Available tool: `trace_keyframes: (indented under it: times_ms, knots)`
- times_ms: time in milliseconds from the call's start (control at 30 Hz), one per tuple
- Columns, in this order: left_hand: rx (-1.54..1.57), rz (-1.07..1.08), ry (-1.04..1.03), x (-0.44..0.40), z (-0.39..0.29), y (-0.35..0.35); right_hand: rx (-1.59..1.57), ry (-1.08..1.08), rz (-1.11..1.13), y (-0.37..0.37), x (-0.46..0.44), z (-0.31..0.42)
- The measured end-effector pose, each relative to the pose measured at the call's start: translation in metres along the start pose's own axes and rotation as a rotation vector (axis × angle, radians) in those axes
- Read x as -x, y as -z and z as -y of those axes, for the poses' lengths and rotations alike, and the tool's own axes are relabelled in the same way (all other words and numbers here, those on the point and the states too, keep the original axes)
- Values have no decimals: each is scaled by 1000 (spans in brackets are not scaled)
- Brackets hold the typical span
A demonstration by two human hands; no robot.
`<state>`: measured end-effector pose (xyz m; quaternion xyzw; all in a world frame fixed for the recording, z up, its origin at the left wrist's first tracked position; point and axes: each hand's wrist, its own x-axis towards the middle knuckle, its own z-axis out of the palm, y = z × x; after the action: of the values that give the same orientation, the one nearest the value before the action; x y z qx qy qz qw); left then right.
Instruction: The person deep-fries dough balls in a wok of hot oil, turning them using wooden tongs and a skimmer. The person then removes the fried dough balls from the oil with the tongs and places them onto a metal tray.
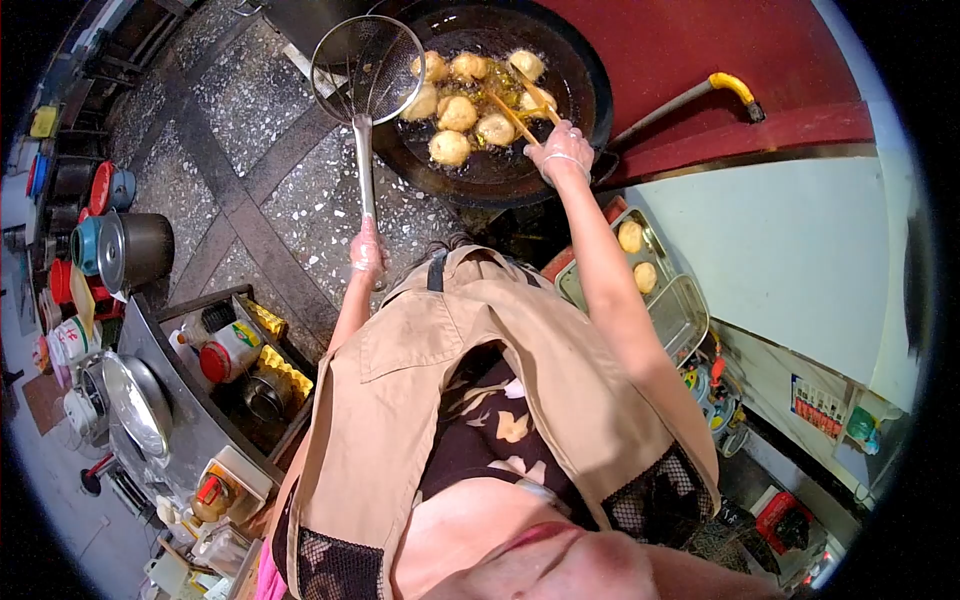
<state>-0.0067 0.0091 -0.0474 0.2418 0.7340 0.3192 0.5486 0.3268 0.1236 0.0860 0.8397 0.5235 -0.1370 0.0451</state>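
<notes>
At the top, a large dark wok holds hot oil with several pale golden dough balls floating in it. My right hand, in a clear plastic glove, grips a pair of wooden chopsticks whose tips reach in among the balls at the wok's right side. My left hand, also gloved, is closed round the long metal handle of a round wire strainer. The strainer's basket hangs over the wok's left rim and the floor beside it, with no dough in it.
Right of me, a metal tray holds two dough balls, beside a wire-rimmed tray. A yellow-ended pipe juts from the red panel. At left stand a dark pot, a metal counter with bowls, and a red-lidded jar.
</notes>
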Motion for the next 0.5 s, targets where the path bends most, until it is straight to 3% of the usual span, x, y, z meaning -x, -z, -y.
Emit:
trace_keyframes:
  times_ms: [500]
  knots:
    - [35, 30, 16, 1, -1, 0, -1, -25, 38, 3, -1, 2]
